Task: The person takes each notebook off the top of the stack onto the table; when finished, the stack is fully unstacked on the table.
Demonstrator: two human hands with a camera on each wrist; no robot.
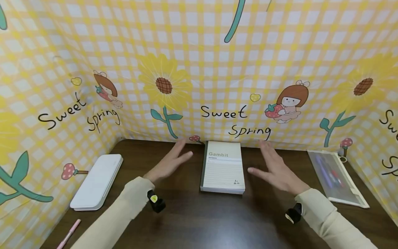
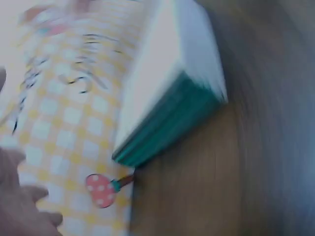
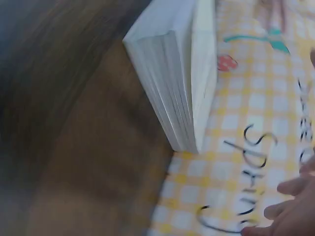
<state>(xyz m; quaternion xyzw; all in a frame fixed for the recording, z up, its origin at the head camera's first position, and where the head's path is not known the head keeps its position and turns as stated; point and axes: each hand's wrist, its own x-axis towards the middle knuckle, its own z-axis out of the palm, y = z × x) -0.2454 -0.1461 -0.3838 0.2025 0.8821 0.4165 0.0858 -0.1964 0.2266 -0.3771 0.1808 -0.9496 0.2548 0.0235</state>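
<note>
While both hands hover above the desk (image 1: 199, 221), neither has hold of anything. The left hand (image 1: 169, 162) hangs to the left of the notebook (image 1: 223, 167), its fingers straight and stretched toward the back edge, the palm turned inward to the book. The right hand (image 1: 276, 169) hangs to the right of it, fingers spread and relaxed, the thumb pointing at the notebook's right edge — near it, but whether it touches cannot be told from the head view.

The notebook lies closed and flat at the middle of the desk's back edge, its far end against the yellow checked backdrop (image 1: 217, 69) — the cover reads "Gambit". In the left wrist view its green spine (image 2: 167, 128) shows, blurred, with a few fingertips (image 2: 19, 206) at the lower left corner of the picture. In the right wrist view the stacked page edges (image 3: 172, 93) face the camera, and fingertips (image 3: 290, 206) show at the lower right.

A white case (image 1: 97, 181) lies near the desk's left edge, a pink pen (image 1: 69, 233) at the front left corner, and a clear pencil pouch (image 1: 335, 178) with pens inside near the right edge.
</note>
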